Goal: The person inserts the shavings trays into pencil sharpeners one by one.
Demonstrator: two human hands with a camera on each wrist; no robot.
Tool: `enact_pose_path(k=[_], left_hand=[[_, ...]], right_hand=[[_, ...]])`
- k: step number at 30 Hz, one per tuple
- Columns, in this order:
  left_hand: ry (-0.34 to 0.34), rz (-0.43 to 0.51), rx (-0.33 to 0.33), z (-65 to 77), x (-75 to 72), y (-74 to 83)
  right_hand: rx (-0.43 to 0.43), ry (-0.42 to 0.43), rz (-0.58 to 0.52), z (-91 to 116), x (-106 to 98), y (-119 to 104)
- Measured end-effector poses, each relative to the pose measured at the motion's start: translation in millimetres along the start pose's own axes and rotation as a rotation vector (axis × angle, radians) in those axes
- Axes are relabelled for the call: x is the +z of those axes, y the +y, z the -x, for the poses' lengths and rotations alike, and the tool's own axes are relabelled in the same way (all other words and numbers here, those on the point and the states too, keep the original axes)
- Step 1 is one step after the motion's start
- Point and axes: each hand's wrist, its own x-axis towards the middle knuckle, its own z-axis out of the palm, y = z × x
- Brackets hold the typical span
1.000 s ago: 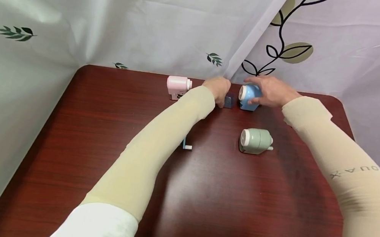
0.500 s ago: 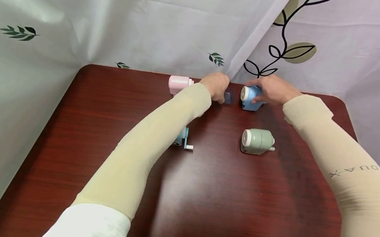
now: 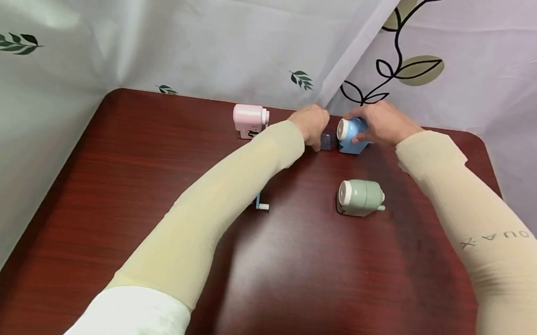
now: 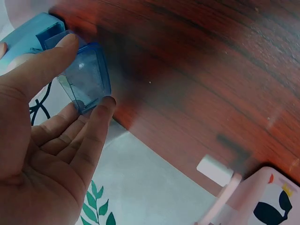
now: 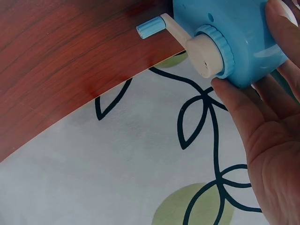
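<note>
A blue crank pencil sharpener stands at the back of the table, its white round front facing left. My right hand grips it from behind, thumb and fingers on either side of the body. Its white crank with a blue knob shows in the right wrist view. Just left of the sharpener, my left hand pinches a see-through blue shavings drawer between thumb and fingertips. In the left wrist view the drawer's far end overlaps the opening in the sharpener's side.
A pink sharpener stands left of my left hand by the back edge. Nearer me on the right sits a green sharpener. A crank handle pokes out from behind my left forearm. A patterned curtain hangs behind the table.
My left hand has carried the drawer a little rightward, narrowing the gap to the blue sharpener. My right hand keeps its hold on the sharpener, with the fingers closer round it.
</note>
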Motion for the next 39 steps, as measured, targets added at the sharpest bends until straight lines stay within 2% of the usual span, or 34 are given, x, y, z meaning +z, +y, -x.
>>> enact_pose_path(k=[18, 29, 39], left_hand=[[-0.036, 0.032, 0.007, -7.2, 5.3, 4.2], [-0.008, 0.032, -0.013, -8.9, 6.0, 2.8], [-0.005, 0.073, -0.019, -11.6, 7.2, 10.7]], right_hand=[[0.038, -0.036, 0.011, -3.2, -0.5, -4.9], [0.031, -0.044, 0.02, -7.4, -1.7, -7.9], [0.057, -0.052, 0.018, -2.0, 0.3, -4.9]])
